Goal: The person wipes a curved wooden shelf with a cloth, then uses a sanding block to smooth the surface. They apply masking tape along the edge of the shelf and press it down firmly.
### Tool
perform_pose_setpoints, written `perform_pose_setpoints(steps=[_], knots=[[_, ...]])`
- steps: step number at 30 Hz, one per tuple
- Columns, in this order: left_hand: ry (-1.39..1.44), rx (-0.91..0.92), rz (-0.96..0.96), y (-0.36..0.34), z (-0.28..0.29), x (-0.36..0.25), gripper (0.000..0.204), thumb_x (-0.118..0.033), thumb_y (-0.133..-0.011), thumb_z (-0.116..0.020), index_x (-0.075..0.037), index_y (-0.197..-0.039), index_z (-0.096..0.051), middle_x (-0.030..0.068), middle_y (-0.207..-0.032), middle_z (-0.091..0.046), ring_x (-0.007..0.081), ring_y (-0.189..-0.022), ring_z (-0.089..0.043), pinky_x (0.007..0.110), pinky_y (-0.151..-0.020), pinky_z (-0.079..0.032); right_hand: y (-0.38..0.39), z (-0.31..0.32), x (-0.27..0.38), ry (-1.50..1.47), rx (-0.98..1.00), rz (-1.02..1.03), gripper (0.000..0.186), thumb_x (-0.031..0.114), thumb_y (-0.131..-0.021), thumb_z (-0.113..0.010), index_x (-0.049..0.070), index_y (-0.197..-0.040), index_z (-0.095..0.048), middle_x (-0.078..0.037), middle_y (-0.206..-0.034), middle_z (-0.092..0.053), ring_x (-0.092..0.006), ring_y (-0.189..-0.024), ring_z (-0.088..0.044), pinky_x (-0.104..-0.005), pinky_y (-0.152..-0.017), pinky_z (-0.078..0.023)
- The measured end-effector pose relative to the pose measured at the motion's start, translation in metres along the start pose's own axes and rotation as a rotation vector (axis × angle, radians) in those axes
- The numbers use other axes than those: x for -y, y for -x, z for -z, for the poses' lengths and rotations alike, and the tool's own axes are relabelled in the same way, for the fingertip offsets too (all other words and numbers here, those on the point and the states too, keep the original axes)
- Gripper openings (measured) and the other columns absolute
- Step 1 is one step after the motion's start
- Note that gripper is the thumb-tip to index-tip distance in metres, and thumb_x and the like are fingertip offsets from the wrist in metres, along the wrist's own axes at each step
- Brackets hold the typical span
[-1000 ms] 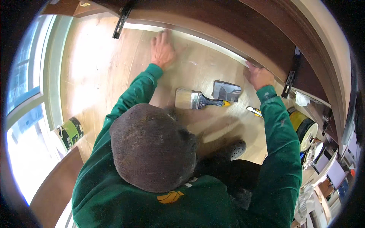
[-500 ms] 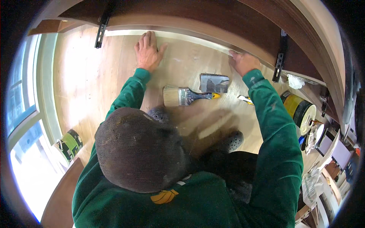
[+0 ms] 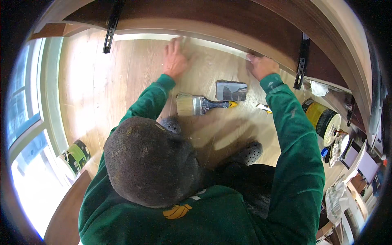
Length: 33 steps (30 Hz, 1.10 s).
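A long white strip [image 3: 220,46], thin and slightly curved by the lens, runs along the lower edge of the brown wooden panel ahead of me. My left hand [image 3: 175,62] lies against the wood-grained surface, fingers stretched out, their tips at the strip. Farther right, my right hand [image 3: 263,67] is closed with its fingertips pinching at the strip's right part. Between and below the hands are a wide paint brush [image 3: 196,104] with pale bristles and a dark handle, and a flat grey rectangular piece [image 3: 231,90]. Beside my right forearm lies a utility knife [image 3: 264,108], partly covered by the sleeve.
Black metal rails [image 3: 302,61] hang from the panel at both sides. At the right stands a yellow and black bucket [image 3: 321,118], with clutter beyond. A green tub [image 3: 75,156] is by the window at left. My shoe [image 3: 250,152] is below the brush.
My left hand has slid to the right along the white strip, its fingers still out. The right hand has stayed in about the same place.
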<state>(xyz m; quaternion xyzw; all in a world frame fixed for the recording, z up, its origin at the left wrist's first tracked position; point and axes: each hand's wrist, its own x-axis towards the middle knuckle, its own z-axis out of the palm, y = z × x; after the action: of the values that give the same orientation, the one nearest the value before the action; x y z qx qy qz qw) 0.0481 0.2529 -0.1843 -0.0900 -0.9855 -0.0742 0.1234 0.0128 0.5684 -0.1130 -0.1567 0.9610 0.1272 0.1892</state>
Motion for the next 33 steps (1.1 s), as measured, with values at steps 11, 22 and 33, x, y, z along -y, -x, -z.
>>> perform_pose_setpoints(steps=[11, 22, 33], knots=[[0.083, -0.016, -0.033, -0.007, 0.008, -0.009, 0.061, -0.054, -0.089, -0.054, -0.013, -0.134, -0.054, 0.0084, -0.136, -0.047, 0.0294, -0.126, -0.041, 0.051, -0.1, -0.032, -0.001, -0.021, -0.009, -0.016, -0.028, 0.027, 0.036, 0.042, -0.088, -0.056, 0.035, -0.123, -0.061, -0.014, -0.089, -0.07, -0.0338, -0.08, -0.069, -0.0491, -0.069, -0.056], [0.034, -0.026, -0.048, -0.006, 0.01, -0.007, 0.058, -0.054, -0.09, -0.053, -0.016, -0.135, -0.054, 0.0083, -0.133, -0.05, 0.0292, -0.123, -0.043, 0.05, -0.098, -0.033, 0.014, 0.017, 0.005, -0.14, -0.032, -0.012, 0.029, 0.032, -0.093, -0.047, 0.021, -0.11, -0.068, -0.014, -0.093, -0.069, -0.0352, -0.089, -0.068, -0.0502, -0.075, -0.055], [0.065, 0.006, -0.033, -0.006, 0.011, -0.007, 0.058, -0.052, -0.09, -0.054, -0.013, -0.133, -0.055, 0.0087, -0.136, -0.048, 0.0297, -0.125, -0.041, 0.051, -0.1, -0.031, 0.01, 0.012, 0.007, -0.103, -0.072, -0.009, 0.03, 0.029, -0.095, -0.043, 0.018, -0.102, -0.069, -0.015, -0.088, -0.07, -0.0351, -0.083, -0.069, -0.0493, -0.07, -0.056]])
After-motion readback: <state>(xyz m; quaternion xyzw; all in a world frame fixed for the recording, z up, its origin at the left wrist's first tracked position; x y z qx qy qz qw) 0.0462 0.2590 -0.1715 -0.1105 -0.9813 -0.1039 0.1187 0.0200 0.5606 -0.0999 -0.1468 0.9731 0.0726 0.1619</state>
